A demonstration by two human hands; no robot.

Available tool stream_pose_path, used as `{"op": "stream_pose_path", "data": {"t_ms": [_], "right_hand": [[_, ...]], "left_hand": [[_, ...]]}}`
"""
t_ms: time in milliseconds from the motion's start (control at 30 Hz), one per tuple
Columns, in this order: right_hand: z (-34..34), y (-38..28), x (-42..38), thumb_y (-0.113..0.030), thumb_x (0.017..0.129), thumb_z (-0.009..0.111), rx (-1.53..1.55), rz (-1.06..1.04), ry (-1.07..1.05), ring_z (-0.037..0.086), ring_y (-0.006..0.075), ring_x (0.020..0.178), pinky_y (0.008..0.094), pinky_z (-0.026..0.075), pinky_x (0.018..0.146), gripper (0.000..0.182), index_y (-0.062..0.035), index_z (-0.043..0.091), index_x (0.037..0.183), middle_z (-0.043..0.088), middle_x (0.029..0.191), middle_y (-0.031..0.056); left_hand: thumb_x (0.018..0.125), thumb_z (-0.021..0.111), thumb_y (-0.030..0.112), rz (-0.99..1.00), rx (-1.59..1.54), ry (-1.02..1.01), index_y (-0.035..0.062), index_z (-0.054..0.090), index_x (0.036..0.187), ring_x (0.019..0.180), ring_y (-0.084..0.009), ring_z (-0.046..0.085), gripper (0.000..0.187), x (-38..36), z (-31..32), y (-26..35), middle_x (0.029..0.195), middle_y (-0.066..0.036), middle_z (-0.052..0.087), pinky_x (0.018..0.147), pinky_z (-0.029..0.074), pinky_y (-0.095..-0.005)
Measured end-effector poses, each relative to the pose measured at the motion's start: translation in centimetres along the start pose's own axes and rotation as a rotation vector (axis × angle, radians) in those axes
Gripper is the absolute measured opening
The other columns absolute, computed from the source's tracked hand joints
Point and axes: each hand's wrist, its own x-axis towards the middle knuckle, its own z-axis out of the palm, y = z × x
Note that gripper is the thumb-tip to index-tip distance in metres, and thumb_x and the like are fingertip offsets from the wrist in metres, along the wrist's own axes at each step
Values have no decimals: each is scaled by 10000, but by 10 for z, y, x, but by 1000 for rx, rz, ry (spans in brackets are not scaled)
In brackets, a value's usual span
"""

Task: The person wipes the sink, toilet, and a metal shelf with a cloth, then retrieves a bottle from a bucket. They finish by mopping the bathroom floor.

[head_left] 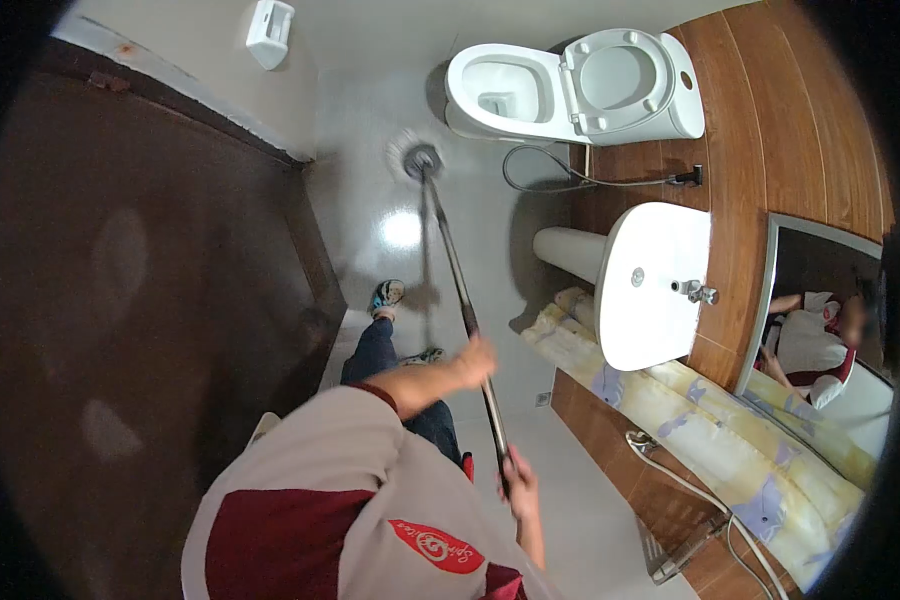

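Note:
Both of my hands are wrapped round the dark metal handle of a mop [452, 250]. My left hand [475, 362] grips partway along the pole. Near the handle's upper end, my right hand [519, 483] is closed around it. The round mop head [422, 160], with a dark centre and blurred pale strands, rests on the grey floor [360, 110] at the far end, near the toilet [505, 95]. My patterned shoe [387, 295] stands on the floor left of the pole, and my other foot is partly hidden behind my left forearm.
A white sink [655, 285] on a pedestal and a patterned curtain [670, 410] are to the right. A hose [530, 187] hangs beside the toilet. The wall mirror [770, 290] holds my reflection. A brown door [150, 270] fills the left. A shower hose [685, 485] runs along the lower right.

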Motion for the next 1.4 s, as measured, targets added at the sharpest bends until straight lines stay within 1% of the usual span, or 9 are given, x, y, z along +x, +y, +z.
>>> {"op": "stream_pose_path", "data": {"t_ms": [233, 400, 567, 633, 733, 867, 967, 1100, 1400], "right_hand": [[-65, 38, -162, -67, 894, 697, 204, 92, 191, 627, 149, 985, 323, 504, 923, 496, 11, 550, 1361, 669, 1075, 78], [-72, 18, -96, -140, 901, 697, -284, -83, 56, 558, 96, 721, 271, 492, 668, 505, -49, 555, 1377, 639, 880, 20], [-44, 5, 78, -327, 969, 609, -461, -490, 35, 543, 117, 604, 291, 462, 571, 472, -89, 568, 1374, 581, 717, 27], [-32, -25, 125, -353, 958, 594, -503, -590, 73, 636, 348, 1143, 387, 490, 955, 460, -85, 590, 1332, 657, 1199, 220], [-58, -8, 175, -372, 950, 600, -543, -592, 140, 627, 352, 1151, 390, 486, 962, 452, -119, 603, 1324, 658, 1213, 199], [-138, 62, 159, -373, 941, 622, -506, -540, 153, 631, 330, 1155, 378, 473, 971, 497, -55, 594, 1321, 672, 1190, 211], [-205, 222, 143, -318, 944, 653, -269, -464, 120, 494, 70, 595, 251, 437, 533, 448, -59, 619, 1307, 637, 828, 5], [-220, 353, 2, -329, 945, 660, -46, -160, 204, 493, 87, 556, 259, 409, 488, 423, -73, 632, 1280, 562, 702, -11], [-126, 293, 57, -393, 934, 655, 266, -61, 163, 539, 117, 555, 289, 428, 476, 452, -133, 608, 1302, 603, 740, 36]], "left_hand": [[703, 736, 327, 408, -275, -259, 143, 746, 798, 938, -272, 681, 206, -11, 0, 178, 842, -94, 724, 848, 471, -487], [737, 727, 298, 210, -316, -15, 123, 717, 883, 918, -300, 631, 228, -16, -2, 108, 855, -61, 671, 782, 449, -485], [783, 679, 162, -366, -411, 454, 34, 580, 1239, 1150, -340, 566, 484, -77, -10, 17, 1242, -191, 566, 965, 463, -464], [806, 715, 271, -665, -487, 237, 9, 529, 1325, 1195, -365, 564, 610, -139, 42, -7, 1340, -208, 554, 992, 450, -487], [884, 610, 507, -1189, -761, -341, 32, 499, 1398, 1256, -374, 544, 709, -253, 68, -4, 1371, -226, 553, 1056, 418, -449], [816, 735, 469, -1602, -679, 301, -45, 431, 1418, 1245, -370, 555, 848, -379, 82, 26, 1303, -297, 577, 1040, 433, -408], [820, 751, 437, -1384, -643, 770, -42, 457, 1379, 1137, -325, 617, 792, -396, 52, 36, 1190, -268, 636, 978, 464, -392], [843, 722, 457, -1298, -530, 837, -37, 594, 1226, 1002, -315, 670, 638, -370, -32, 78, 1062, -224, 690, 924, 483, -401], [874, 523, 683, -1176, 170, 456, 183, 783, 953, 807, -357, 700, 569, -288, -77, 71, 808, -161, 725, 763, 541, -438]]}}
